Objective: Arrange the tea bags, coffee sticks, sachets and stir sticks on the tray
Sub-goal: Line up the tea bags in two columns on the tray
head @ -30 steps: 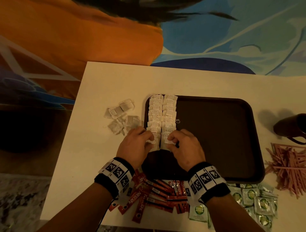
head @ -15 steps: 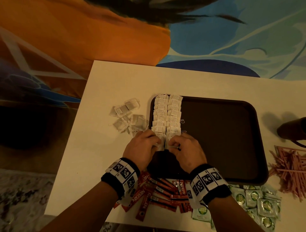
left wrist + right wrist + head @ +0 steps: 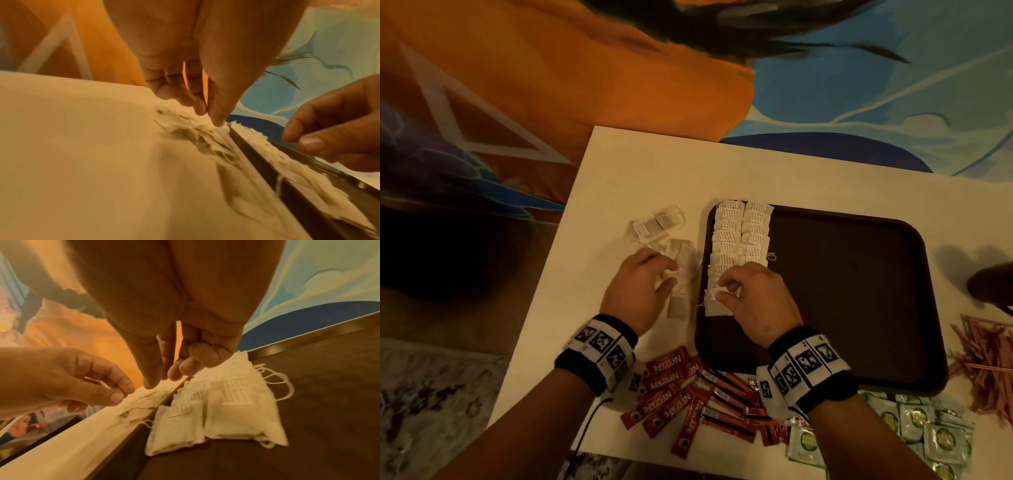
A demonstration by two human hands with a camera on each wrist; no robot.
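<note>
A dark brown tray lies on the white table. Two overlapping rows of tea bags run along the tray's left side, also seen in the right wrist view. Loose tea bags lie on the table left of the tray. My left hand is over that loose pile, its thumb tip touching it and its fingers pointing down. My right hand hovers over the near end of the rows with loosely curled fingers, holding nothing.
Red coffee sticks are strewn at the table's near edge under my wrists. Green sachets lie at the near right, pink stir sticks right of the tray, and a dark mug beyond them.
My left hand has left the near end of the tea bag rows and moved left to the loose pile. My right hand has lifted slightly off the rows.
</note>
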